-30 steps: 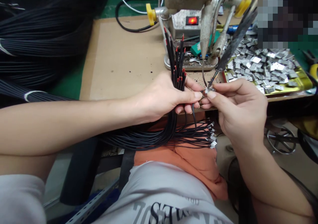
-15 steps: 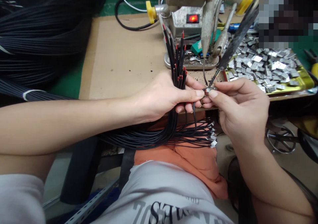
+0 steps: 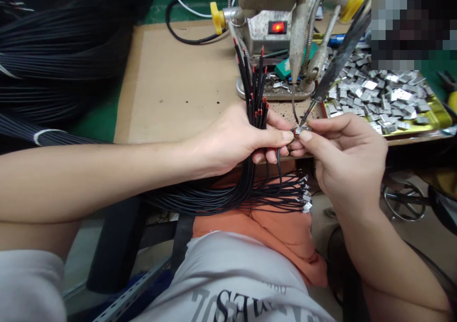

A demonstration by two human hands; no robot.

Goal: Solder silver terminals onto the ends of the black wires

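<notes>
My left hand (image 3: 246,138) is closed around a bundle of black cables (image 3: 254,98) whose tips show red inner wires. Its thumb and finger also pinch the end of one cable from that bundle. In my right hand (image 3: 342,150), a small silvery metal connector (image 3: 303,128) is held between thumb and fingers, touching or nearly touching that cable end. The tip of a soldering iron (image 3: 321,81) comes down onto the connector from the upper right. Beside it, a thin dark wire of solder (image 3: 294,107) hangs from a feed nozzle (image 3: 295,67).
At the right stands a yellow tray (image 3: 441,117) heaped with metal connectors (image 3: 389,95). Behind my hands is the soldering machine with a lit red switch (image 3: 277,27). Cables with connectors (image 3: 305,193) lie across my lap. More black cables (image 3: 64,45) are piled at the left.
</notes>
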